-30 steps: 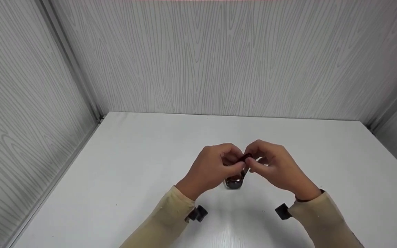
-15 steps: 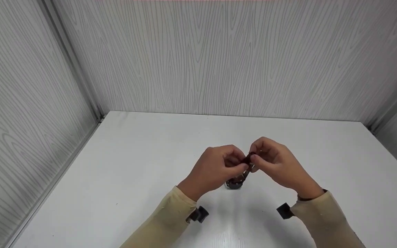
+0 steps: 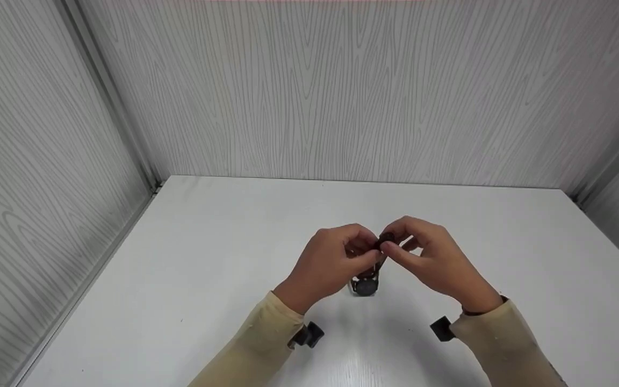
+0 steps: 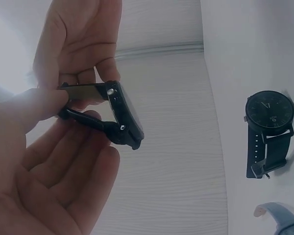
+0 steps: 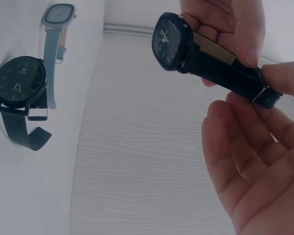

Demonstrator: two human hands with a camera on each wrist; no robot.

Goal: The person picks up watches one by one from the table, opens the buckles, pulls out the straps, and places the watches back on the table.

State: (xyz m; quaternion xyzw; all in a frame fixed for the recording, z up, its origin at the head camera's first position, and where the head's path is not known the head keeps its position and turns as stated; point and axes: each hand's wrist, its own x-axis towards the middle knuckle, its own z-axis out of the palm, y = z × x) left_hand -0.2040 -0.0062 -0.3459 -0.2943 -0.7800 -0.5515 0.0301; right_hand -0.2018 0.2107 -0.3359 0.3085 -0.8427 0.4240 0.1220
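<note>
In the head view my left hand (image 3: 336, 263) and right hand (image 3: 427, 255) meet above the table, both pinching the strap of a dark wristwatch (image 3: 365, 286). Its case hangs below the fingertips, clear of the palms. The right wrist view shows this watch (image 5: 170, 40) with a squarish black face and a black strap, lighter on its inner side. My right thumb (image 5: 284, 81) lies at the strap's end, by the thin keeper. From the left wrist, the strap (image 4: 83, 117) bends into a loop, its ends between the fingers; the fingers partly hide the buckle end.
A round black watch (image 4: 269, 110) lies on the white table with its strap folded under. Close to it is a light blue watch (image 5: 53, 44). Wood-grain panels (image 3: 309, 91) stand behind and beside the table. Each sleeve carries a small black camera mount (image 3: 443, 329).
My right hand shifted a little right with the strap end, then came back left against the left fingers. The watch case turned slightly. My left hand hardly moved.
</note>
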